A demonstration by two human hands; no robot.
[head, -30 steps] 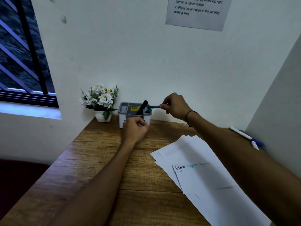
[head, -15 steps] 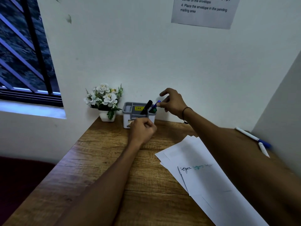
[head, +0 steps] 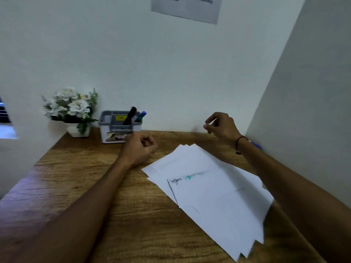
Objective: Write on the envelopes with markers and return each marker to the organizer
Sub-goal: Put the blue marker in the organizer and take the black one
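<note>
A grey-and-white organizer [head: 120, 128] stands against the back wall and holds a black marker [head: 130, 115] and a blue-capped marker [head: 141, 116], both leaning right. My left hand [head: 140, 149] rests as a fist on the desk just in front of the organizer. My right hand [head: 222, 126] hovers above the desk to the right, fingers loosely apart and holding nothing. A fanned stack of white envelopes [head: 212, 194] lies right of centre; the top one bears black and green writing near its upper left.
A white pot of artificial flowers [head: 71, 109] stands left of the organizer. A blue-tipped pen [head: 256, 146] lies by the right wall behind my wrist. A printed notice [head: 187, 8] hangs on the back wall. The wooden desk [head: 76, 168] ends at the left edge.
My right hand let go of the blue-capped marker in the organizer and moved right, away from it. The view shifted right. My left fist stayed near the organizer.
</note>
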